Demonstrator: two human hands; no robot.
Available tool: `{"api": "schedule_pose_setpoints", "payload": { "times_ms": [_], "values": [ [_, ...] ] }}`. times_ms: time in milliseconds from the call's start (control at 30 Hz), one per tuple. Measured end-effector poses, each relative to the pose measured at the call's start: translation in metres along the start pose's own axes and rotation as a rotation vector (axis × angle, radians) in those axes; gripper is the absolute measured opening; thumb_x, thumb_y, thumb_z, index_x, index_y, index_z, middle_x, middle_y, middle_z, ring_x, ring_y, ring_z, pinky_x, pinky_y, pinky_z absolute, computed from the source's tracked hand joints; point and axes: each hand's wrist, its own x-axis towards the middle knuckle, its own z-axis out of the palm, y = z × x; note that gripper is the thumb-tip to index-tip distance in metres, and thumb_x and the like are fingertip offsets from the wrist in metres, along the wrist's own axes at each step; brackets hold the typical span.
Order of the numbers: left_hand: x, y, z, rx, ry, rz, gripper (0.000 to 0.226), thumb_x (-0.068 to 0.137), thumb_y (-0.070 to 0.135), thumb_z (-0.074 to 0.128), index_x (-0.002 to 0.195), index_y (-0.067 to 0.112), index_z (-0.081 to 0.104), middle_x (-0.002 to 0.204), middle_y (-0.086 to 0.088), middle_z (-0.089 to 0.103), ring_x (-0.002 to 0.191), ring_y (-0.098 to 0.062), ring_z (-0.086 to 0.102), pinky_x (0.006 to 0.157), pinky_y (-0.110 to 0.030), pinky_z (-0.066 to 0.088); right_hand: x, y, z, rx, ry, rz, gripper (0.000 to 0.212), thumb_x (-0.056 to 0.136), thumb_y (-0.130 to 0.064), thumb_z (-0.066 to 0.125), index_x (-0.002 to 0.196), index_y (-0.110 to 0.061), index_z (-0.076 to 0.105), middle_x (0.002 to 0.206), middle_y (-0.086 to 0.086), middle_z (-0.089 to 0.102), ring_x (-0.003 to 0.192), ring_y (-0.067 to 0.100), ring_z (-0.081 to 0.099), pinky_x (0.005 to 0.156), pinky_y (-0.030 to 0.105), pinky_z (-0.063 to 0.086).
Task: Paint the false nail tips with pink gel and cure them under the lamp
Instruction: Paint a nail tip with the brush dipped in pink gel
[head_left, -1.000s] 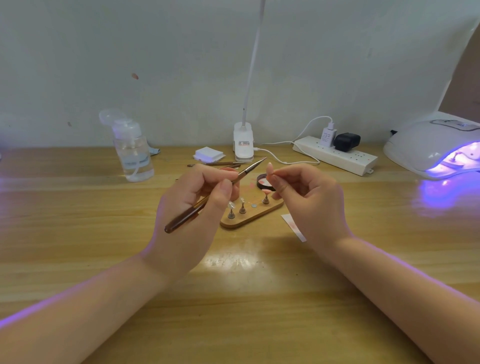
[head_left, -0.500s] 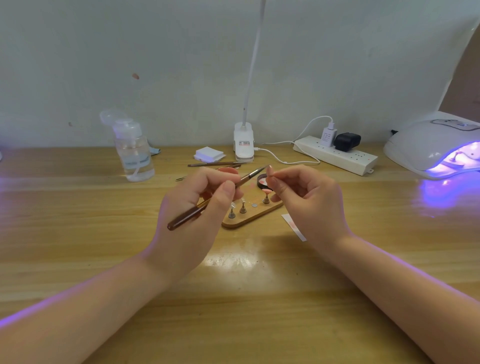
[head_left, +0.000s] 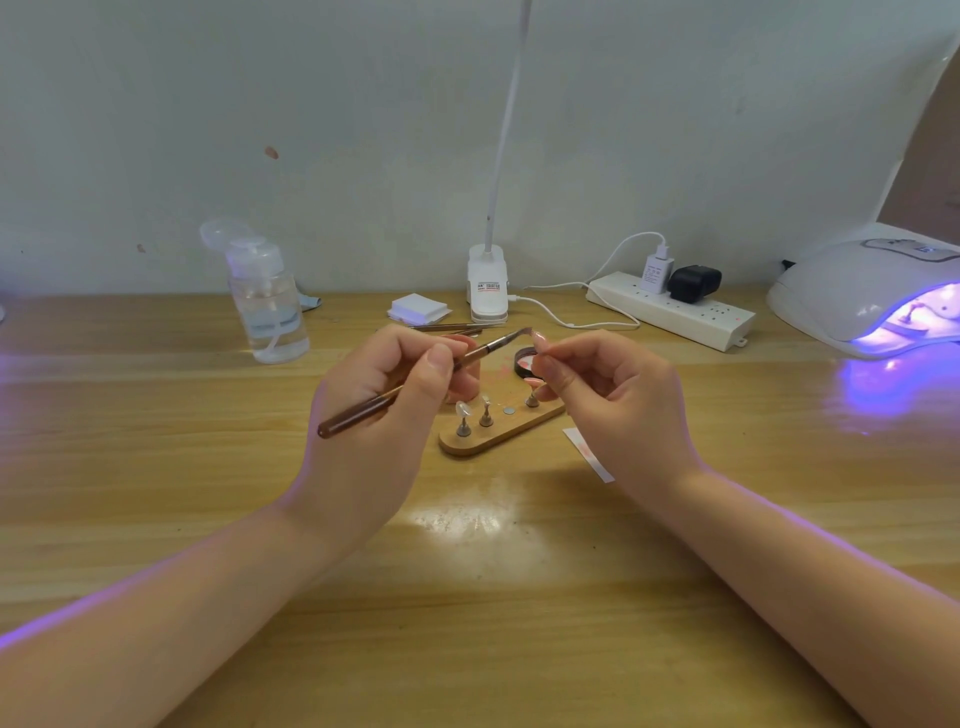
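Two hands up over the table (head_left: 208, 519) and we are right in the delicate part: our left hand (head_left: 384, 410) has its fingers curled round a brown-handled gel brush (head_left: 415, 382), held like a pen, and the bristles are touching the nail tip (head_left: 538, 342) that our right hand (head_left: 618, 410) pinches between thumb and forefinger, lifted above the wooden holder (head_left: 498, 428). We cannot tell whether that tip sits on a little peg, the fingers hide it. Below us the holder carries two clear tips (head_left: 462, 408) not yet painted, one pink tip (head_left: 532, 383) at the far end, and a bare metal spot (head_left: 509, 410) between them. The open pot of pink gel (head_left: 525, 362) sits just behind the holder. Now the risks, as we judge them: the pinch is tiny, so a firm stroke could twist or flick the tip out of our fingers; a loaded brush could flood the edges or smear pink onto our fingertips; and our left wrist hangs close over those standing tips, so a dip could knock them. The curing lamp (head_left: 852, 296) glows violet well off to the right, so wet gel has a long carry ahead.
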Motion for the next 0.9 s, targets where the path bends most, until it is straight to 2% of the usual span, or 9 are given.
{"api": "schedule_pose_setpoints", "payload": {
  "times_ms": [133, 267, 367, 467, 533, 633, 700, 800, 900],
  "values": [
    [-0.0001, -0.0001, -0.0008, 0.015, 0.001, 0.026, 0.014, 0.097, 0.012, 0.053, 0.095, 0.015, 0.067, 0.084, -0.001, 0.073, 0.082, -0.005, 0.068, 0.070, -0.012, 0.049, -0.0003, 0.0003, 0.0004, 0.008, 0.005, -0.003, 0.013, 0.084, -0.010, 0.071, 0.097, -0.009, 0.071, 0.082, 0.000, 0.073, 0.070, 0.016, 0.071, 0.070, 0.035, 0.059],
    [-0.0030, -0.0015, -0.0023, 0.022, -0.056, 0.011, 0.013, 0.091, 0.023, 0.055, 0.095, 0.018, 0.067, 0.089, -0.004, 0.073, 0.096, -0.021, 0.069, 0.084, -0.035, 0.054, -0.0007, 0.0007, -0.0003, 0.003, 0.004, 0.001, 0.012, 0.084, -0.009, 0.071, 0.096, -0.010, 0.071, 0.082, 0.001, 0.073, 0.070, 0.015, 0.071, 0.070, 0.035, 0.059],
    [-0.0038, 0.0002, -0.0035, 0.008, -0.068, 0.045, 0.020, 0.086, 0.029, 0.050, 0.088, 0.017, 0.066, 0.080, 0.000, 0.072, 0.097, -0.016, 0.067, 0.082, -0.026, 0.051, -0.0014, 0.0008, -0.0004, -0.010, -0.003, 0.006, 0.011, 0.084, -0.009, 0.071, 0.095, -0.011, 0.071, 0.080, 0.001, 0.073, 0.070, 0.015, 0.071, 0.070, 0.038, 0.059],
    [-0.0024, 0.0007, -0.0021, -0.013, -0.037, 0.061, 0.015, 0.090, 0.021, 0.051, 0.089, 0.017, 0.065, 0.082, 0.000, 0.071, 0.088, -0.009, 0.067, 0.074, -0.014, 0.049, -0.0011, 0.0006, -0.0003, -0.011, 0.004, -0.003, 0.011, 0.084, -0.012, 0.071, 0.095, -0.011, 0.072, 0.080, 0.000, 0.073, 0.069, 0.016, 0.070, 0.069, 0.037, 0.059],
    [-0.0018, -0.0002, -0.0005, 0.005, -0.031, 0.030, 0.015, 0.092, 0.018, 0.051, 0.093, 0.019, 0.066, 0.085, 0.000, 0.073, 0.086, -0.008, 0.067, 0.073, -0.014, 0.048, -0.0008, 0.0006, -0.0003, -0.022, 0.006, -0.010, 0.012, 0.084, -0.013, 0.071, 0.095, -0.011, 0.072, 0.080, -0.001, 0.073, 0.069, 0.016, 0.070, 0.068, 0.036, 0.059],
    [-0.0026, -0.0019, -0.0010, 0.018, -0.066, -0.001, 0.015, 0.090, 0.019, 0.052, 0.091, 0.018, 0.067, 0.082, 0.000, 0.073, 0.093, -0.013, 0.068, 0.082, -0.025, 0.050, -0.0008, 0.0014, -0.0009, -0.025, 0.007, -0.009, 0.011, 0.084, -0.012, 0.071, 0.095, -0.012, 0.072, 0.082, 0.000, 0.073, 0.070, 0.016, 0.070, 0.069, 0.036, 0.059],
    [-0.0031, -0.0009, -0.0023, 0.007, -0.064, 0.023, 0.014, 0.087, 0.021, 0.053, 0.087, 0.017, 0.066, 0.077, 0.001, 0.071, 0.091, -0.011, 0.067, 0.082, -0.021, 0.049, -0.0007, 0.0019, -0.0014, -0.029, 0.007, -0.010, 0.012, 0.084, -0.013, 0.071, 0.096, -0.013, 0.071, 0.082, 0.000, 0.073, 0.070, 0.016, 0.070, 0.069, 0.036, 0.059],
    [-0.0024, 0.0006, -0.0017, -0.007, -0.028, 0.038, 0.016, 0.092, 0.014, 0.050, 0.090, 0.014, 0.066, 0.081, 0.000, 0.072, 0.087, -0.008, 0.068, 0.074, -0.012, 0.048, -0.0005, 0.0021, -0.0015, -0.032, 0.006, -0.010, 0.013, 0.084, -0.013, 0.071, 0.097, -0.011, 0.071, 0.081, 0.000, 0.073, 0.070, 0.017, 0.070, 0.068, 0.037, 0.059],
    [-0.0026, -0.0003, 0.0010, 0.019, -0.041, -0.002, 0.017, 0.093, 0.020, 0.051, 0.096, 0.018, 0.068, 0.086, 0.002, 0.074, 0.088, -0.008, 0.069, 0.074, -0.014, 0.048, -0.0011, 0.0017, -0.0007, -0.039, 0.009, -0.013, 0.012, 0.084, -0.013, 0.071, 0.095, -0.011, 0.072, 0.081, 0.000, 0.073, 0.070, 0.016, 0.070, 0.068, 0.037, 0.059]
  ]
}}
